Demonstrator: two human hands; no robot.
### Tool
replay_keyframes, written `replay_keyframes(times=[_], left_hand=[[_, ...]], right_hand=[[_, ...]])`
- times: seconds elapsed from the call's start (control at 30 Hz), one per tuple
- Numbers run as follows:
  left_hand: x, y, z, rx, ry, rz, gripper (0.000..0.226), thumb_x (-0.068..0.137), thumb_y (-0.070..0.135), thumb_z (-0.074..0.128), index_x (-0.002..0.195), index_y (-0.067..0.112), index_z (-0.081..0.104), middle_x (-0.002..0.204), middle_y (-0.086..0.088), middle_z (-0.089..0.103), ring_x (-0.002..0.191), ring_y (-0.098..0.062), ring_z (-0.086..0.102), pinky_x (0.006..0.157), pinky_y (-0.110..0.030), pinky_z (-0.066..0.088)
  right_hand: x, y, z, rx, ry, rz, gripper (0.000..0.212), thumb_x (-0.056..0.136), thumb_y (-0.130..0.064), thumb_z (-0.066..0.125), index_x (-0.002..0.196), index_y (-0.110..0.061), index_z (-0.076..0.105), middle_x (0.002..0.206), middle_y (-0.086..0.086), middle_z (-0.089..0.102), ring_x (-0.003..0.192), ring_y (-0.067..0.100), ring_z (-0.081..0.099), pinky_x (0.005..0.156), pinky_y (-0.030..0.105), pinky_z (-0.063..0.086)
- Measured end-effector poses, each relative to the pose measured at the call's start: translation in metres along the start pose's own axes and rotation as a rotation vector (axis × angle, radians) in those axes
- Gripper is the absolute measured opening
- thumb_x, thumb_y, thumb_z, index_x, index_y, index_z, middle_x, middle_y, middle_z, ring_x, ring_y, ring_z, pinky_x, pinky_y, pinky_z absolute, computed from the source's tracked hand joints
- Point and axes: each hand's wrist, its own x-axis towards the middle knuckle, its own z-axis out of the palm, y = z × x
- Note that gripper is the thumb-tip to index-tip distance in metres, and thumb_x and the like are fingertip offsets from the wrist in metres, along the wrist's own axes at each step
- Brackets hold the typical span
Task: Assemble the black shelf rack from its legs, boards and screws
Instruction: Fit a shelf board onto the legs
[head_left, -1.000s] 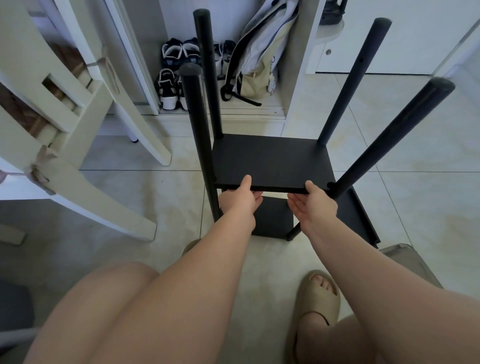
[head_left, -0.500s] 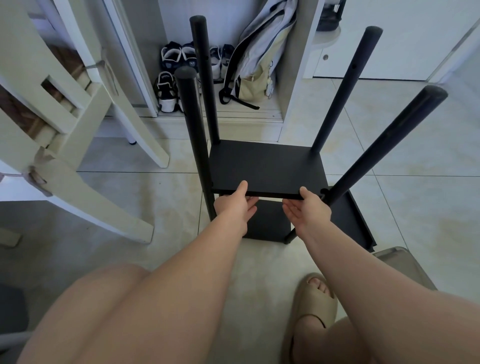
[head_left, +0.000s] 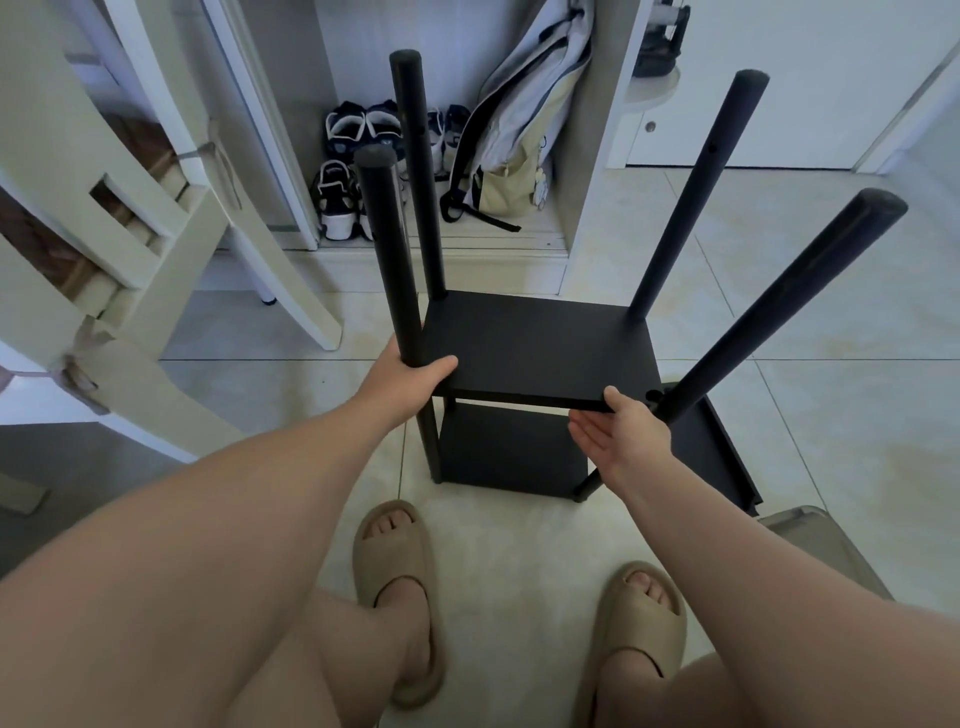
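Observation:
The black shelf rack stands on the tiled floor in front of me, four round legs rising above its middle board (head_left: 535, 348). A lower board (head_left: 511, 447) sits beneath it. My left hand (head_left: 410, 379) grips the near left leg (head_left: 387, 249) at the board's front left corner. My right hand (head_left: 621, 434) holds the board's front right corner, thumb on top and fingers underneath, beside the near right leg (head_left: 769, 306). Another black board (head_left: 727, 457) lies on the floor behind the right side of the rack.
A cream wooden chair (head_left: 119, 249) leans in at the left. Behind the rack an open cabinet holds shoes (head_left: 358, 156) and a backpack (head_left: 519, 135). A grey bin lid (head_left: 810, 545) sits at the right. My feet in beige slippers (head_left: 397, 587) stand close to the rack.
My left hand moved from under the board's front edge to grip the near left leg. My right hand slid right to the board's corner. The view pulled back and higher.

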Motion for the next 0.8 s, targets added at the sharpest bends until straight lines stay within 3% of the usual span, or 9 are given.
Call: replay_keyframes(times=[0.17, 0.37, 0.5, 0.6, 0.67, 0.73, 0.8], left_hand=[[0.013, 0.007, 0.007, -0.087, 0.036, -0.014, 0.058, 0.094, 0.018, 0.065, 0.146, 0.027, 0.042, 0.131, 0.002, 0.057, 0.121, -0.021, 0.055, 0.101, -0.034, 0.047], [0.018, 0.013, 0.011, -0.17, 0.068, -0.015, 0.056, 0.094, 0.014, 0.064, 0.145, 0.026, 0.045, 0.115, 0.011, 0.053, 0.106, -0.012, 0.05, 0.087, -0.025, 0.04], [0.019, 0.029, 0.006, -0.169, 0.115, 0.009, 0.038, 0.092, 0.014, 0.064, 0.125, 0.029, 0.052, 0.097, 0.014, 0.057, 0.089, -0.006, 0.055, 0.066, -0.018, 0.038], [0.019, 0.045, 0.003, -0.133, 0.136, 0.045, 0.032, 0.09, 0.012, 0.061, 0.116, 0.027, 0.051, 0.104, 0.002, 0.061, 0.09, -0.012, 0.057, 0.063, -0.023, 0.039], [0.017, 0.056, 0.003, -0.093, 0.149, 0.08, 0.037, 0.089, 0.01, 0.057, 0.122, 0.026, 0.051, 0.109, -0.001, 0.061, 0.085, -0.012, 0.056, 0.061, -0.024, 0.039], [0.013, 0.066, 0.008, -0.039, 0.17, 0.115, 0.048, 0.089, 0.008, 0.054, 0.135, 0.023, 0.047, 0.11, -0.002, 0.058, 0.079, -0.013, 0.055, 0.056, -0.024, 0.038], [0.01, 0.077, 0.015, 0.015, 0.187, 0.148, 0.058, 0.09, 0.007, 0.052, 0.144, 0.023, 0.041, 0.113, -0.004, 0.056, 0.081, -0.016, 0.056, 0.055, -0.025, 0.039]], right_hand=[[0.003, -0.006, 0.002, 0.004, -0.042, 0.009, 0.03, 0.102, -0.017, 0.061, 0.127, -0.001, 0.057, 0.104, 0.02, 0.072, 0.09, 0.029, 0.073, 0.069, 0.037, 0.06], [0.003, -0.021, 0.005, -0.035, -0.067, 0.028, 0.031, 0.101, -0.02, 0.063, 0.127, -0.003, 0.058, 0.105, 0.018, 0.072, 0.089, 0.027, 0.074, 0.061, 0.034, 0.059], [-0.001, -0.033, 0.004, -0.218, -0.128, 0.054, 0.034, 0.103, -0.031, 0.06, 0.117, -0.001, 0.058, 0.105, 0.017, 0.072, 0.088, 0.026, 0.074, 0.063, 0.036, 0.058], [-0.01, -0.042, 0.0, -0.43, -0.154, 0.037, 0.035, 0.102, -0.038, 0.059, 0.107, -0.003, 0.056, 0.105, 0.015, 0.072, 0.088, 0.027, 0.074, 0.067, 0.038, 0.061], [-0.02, -0.048, -0.003, -0.664, -0.17, -0.09, 0.034, 0.102, -0.038, 0.057, 0.113, -0.006, 0.057, 0.107, 0.01, 0.071, 0.09, 0.025, 0.074, 0.074, 0.038, 0.062], [-0.032, -0.058, -0.007, -0.907, -0.188, -0.371, 0.034, 0.101, -0.037, 0.055, 0.122, -0.011, 0.06, 0.108, 0.002, 0.07, 0.095, 0.019, 0.07, 0.085, 0.039, 0.06], [-0.048, -0.071, -0.012, -1.063, -0.212, -0.688, 0.032, 0.101, -0.036, 0.056, 0.127, -0.019, 0.063, 0.108, -0.007, 0.069, 0.1, 0.008, 0.065, 0.086, 0.026, 0.053]])
